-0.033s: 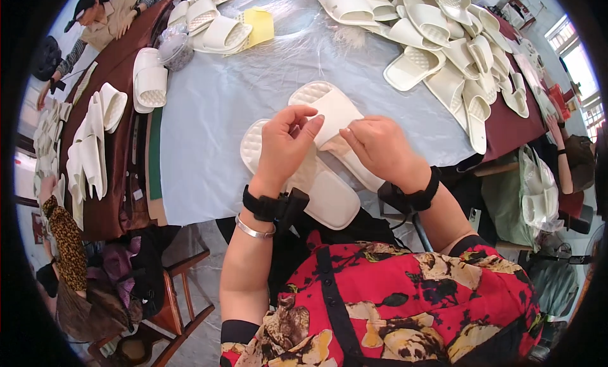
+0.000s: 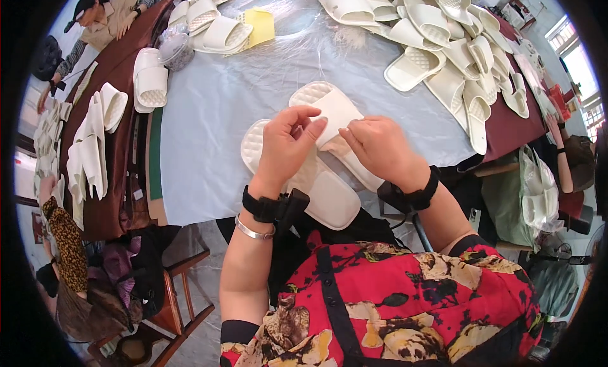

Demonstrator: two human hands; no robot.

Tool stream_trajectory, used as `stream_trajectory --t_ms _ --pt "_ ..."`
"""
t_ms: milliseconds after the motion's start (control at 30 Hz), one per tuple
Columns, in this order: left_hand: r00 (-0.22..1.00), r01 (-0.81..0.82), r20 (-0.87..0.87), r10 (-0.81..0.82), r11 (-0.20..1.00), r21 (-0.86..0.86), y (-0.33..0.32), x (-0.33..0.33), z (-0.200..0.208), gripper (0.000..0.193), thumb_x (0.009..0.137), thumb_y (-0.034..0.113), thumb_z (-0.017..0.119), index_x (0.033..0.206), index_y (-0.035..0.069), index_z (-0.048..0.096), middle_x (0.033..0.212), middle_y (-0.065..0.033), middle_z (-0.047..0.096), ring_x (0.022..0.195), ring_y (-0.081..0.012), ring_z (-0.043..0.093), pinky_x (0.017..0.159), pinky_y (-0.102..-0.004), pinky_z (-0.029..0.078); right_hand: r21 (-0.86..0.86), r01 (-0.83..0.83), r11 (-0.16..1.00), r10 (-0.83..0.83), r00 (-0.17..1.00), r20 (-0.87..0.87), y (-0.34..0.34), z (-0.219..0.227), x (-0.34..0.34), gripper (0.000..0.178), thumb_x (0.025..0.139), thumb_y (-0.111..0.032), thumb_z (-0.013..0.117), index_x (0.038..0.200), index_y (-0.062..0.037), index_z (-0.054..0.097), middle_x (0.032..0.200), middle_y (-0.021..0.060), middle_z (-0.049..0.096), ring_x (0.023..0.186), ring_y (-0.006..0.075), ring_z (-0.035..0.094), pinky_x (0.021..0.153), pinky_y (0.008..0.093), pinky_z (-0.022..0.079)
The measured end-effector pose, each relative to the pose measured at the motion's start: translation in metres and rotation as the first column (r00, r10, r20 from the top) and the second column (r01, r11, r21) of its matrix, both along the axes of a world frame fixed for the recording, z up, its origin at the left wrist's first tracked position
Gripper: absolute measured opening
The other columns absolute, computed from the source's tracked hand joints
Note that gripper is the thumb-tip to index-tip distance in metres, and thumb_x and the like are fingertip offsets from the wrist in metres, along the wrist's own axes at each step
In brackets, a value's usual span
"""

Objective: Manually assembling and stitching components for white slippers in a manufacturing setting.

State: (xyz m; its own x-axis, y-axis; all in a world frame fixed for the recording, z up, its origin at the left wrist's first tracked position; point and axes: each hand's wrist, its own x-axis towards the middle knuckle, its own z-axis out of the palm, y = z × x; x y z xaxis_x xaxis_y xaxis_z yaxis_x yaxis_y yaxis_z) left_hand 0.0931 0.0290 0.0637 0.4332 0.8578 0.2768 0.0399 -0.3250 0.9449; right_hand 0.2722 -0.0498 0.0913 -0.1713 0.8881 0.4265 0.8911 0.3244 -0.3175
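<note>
Slippers [image 2: 333,201], cream, pair.
You are holding your left hand [image 2: 285,142] curled, right hand [image 2: 383,148] pinched, over one strap [image 2: 340,110]; whether either is grasping anything, I cannot tell.

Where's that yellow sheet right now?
In the head view, the yellow sheet is toward the upper left, on the far part of the covered table, just right of some cream slippers.
</note>
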Motion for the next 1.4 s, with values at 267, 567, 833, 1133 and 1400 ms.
stream_trajectory --t_ms 267,567,833,1133,1400 --pt "0.986 0.14 -0.112 -0.125 0.981 0.134 -0.007 0.005 0.012 0.011 0.085 0.008 0.066 0.092 0.0 0.063 0.072 0.001 0.056 0.062 -0.0037 0.044 0.056 -0.02 0.037 -0.031 -0.021 0.999 0.023 0.997 0.07 0.007 -0.006 -0.009 0.02 0.084 -0.022 0.06 0.07 -0.0067 0.059 0.061 0.0126 0.06 0.061 0.0312 0.062 0.056 0.0417 0.049" --pt "0.985 0.084 -0.154 -0.08 0.996 0.018 -0.001 0.006 0.001 0.014 0.089 0.013 0.061 0.089 -0.001 0.061 0.074 0.0004 0.057 0.067 -0.0057 0.048 0.059 -0.022 0.041 0.206 0.004 0.979 0.039 0.978 -0.204 -0.004 -0.014 -0.003 0.006 0.076 -0.006 0.064 0.075 -0.0048 0.059 0.067 0.0108 0.061 0.064 0.0299 0.059 0.059 0.0391 0.048" --pt "0.945 0.026 -0.325 0.042 0.979 0.202 0.074 0.014 -0.008 0.021 0.087 0.018 0.058 0.095 -0.001 0.064 0.084 -0.0149 0.067 0.072 -0.0257 0.063 0.066 -0.0362 0.048 0.037 0.104 0.994 -0.1 0.99 -0.098 -0.023 -0.038 0.021 0.005 0.076 -0.005 0.063 0.079 -0.0032 0.059 0.069 0.0127 0.06 0.066 0.0315 0.057 0.058 0.0414 0.046" --pt "0.685 0.269 -0.616 -0.389 0.921 -0.283 0.078 0.045 -0.013 0.051 0.085 0.045 0.061 0.099 -0.004 0.066 0.088 -0.0153 0.068 0.08 -0.0204 0.064 0.07 -0.0335 0.049 -0.064 0.137 0.989 -0.147 0.967 -0.209 0.0 -0.061 0.019 0.009 0.077 -0.008 0.058 0.083 -0.0007 0.058 0.087 0.0191 0.06 0.084 0.0355 0.057 0.073 0.044 0.048" --pt "0.756 0.441 -0.045 -0.653 0.559 -0.703 0.066 0.035 -0.02 0.041 0.093 0.038 0.056 0.112 0.002 0.059 0.087 0.0011 0.061 0.068 -0.0057 0.052 0.056 -0.0218 0.043 -0.033 0.092 0.995 -0.098 0.936 -0.339 0.008 -0.076 0.016 0.028 0.074 -0.008 0.058 0.1 -0.0055 0.064 0.103 0.0144 0.063 0.102 0.034 0.055 0.089 0.0471 0.039"
